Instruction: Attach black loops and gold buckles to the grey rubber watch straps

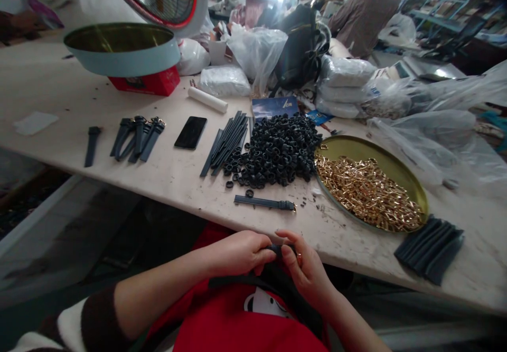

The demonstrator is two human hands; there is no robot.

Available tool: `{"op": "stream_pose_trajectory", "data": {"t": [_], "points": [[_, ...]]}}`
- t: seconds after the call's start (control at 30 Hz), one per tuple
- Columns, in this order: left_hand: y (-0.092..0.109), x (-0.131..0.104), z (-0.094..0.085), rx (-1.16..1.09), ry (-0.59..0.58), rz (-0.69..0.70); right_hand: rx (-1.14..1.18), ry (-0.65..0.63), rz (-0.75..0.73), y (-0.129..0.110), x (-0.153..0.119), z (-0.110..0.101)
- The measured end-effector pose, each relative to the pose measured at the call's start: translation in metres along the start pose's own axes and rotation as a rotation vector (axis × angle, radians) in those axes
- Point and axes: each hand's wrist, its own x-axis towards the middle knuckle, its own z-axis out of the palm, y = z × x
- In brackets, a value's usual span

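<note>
In front of my lap, at the table's edge, both hands are closed on a dark watch strap (pixel 276 249). My left hand (pixel 250 251) pinches one end. My right hand (pixel 304 268) grips the other, where a gold buckle (pixel 299 259) shows by the fingers; much of the strap is hidden. Just beyond lies another dark strap (pixel 261 202) with a gold buckle at its right end. Behind it is a heap of small black strap loops (pixel 281 148), with long dark strips (pixel 226 145) at its left. Gold buckles (pixel 368 188) fill much of a round tin lid (pixel 400 157) on the right.
Dark straps (pixel 430 249) lie stacked near the right front edge. Further left are a phone (pixel 190 132), a bundle of buckled straps (pixel 138 138) and a single strap (pixel 92 146). An oval tin (pixel 127 61) rests on a red box (pixel 148 82). Plastic bags and a backpack (pixel 301 48) line the back.
</note>
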Motion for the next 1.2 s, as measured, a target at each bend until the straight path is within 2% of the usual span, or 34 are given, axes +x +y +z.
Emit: {"op": "stream_pose_trajectory", "data": {"t": [0.1, 0.23, 0.33, 0.4, 0.47, 0.83, 1.13, 1.2], "points": [[0.001, 0.004, -0.002, -0.024, -0.027, -0.039, -0.029, 0.007, -0.043, 0.002, 0.003, 0.0], [0.004, 0.008, -0.001, 0.027, 0.002, 0.032, -0.071, -0.005, -0.147, 0.001, 0.006, -0.002], [0.005, 0.009, -0.002, 0.076, 0.062, 0.052, -0.044, -0.04, -0.053, -0.001, 0.01, -0.005], [0.005, 0.008, -0.003, 0.151, 0.125, 0.006, -0.015, -0.063, 0.048, -0.003, 0.013, -0.008], [0.004, 0.008, -0.004, 0.206, 0.161, -0.035, -0.006, -0.061, 0.087, -0.003, 0.015, -0.01], [0.008, 0.004, 0.01, 0.264, 0.217, 0.015, -0.056, -0.015, -0.008, 0.005, -0.003, -0.002], [0.003, 0.01, 0.027, 0.538, 0.339, 0.087, 0.135, 0.077, 0.106, 0.0, -0.007, 0.009], [0.001, 0.015, 0.027, 0.603, 0.35, 0.098, 0.106, 0.096, 0.119, 0.001, -0.005, 0.007]]}}
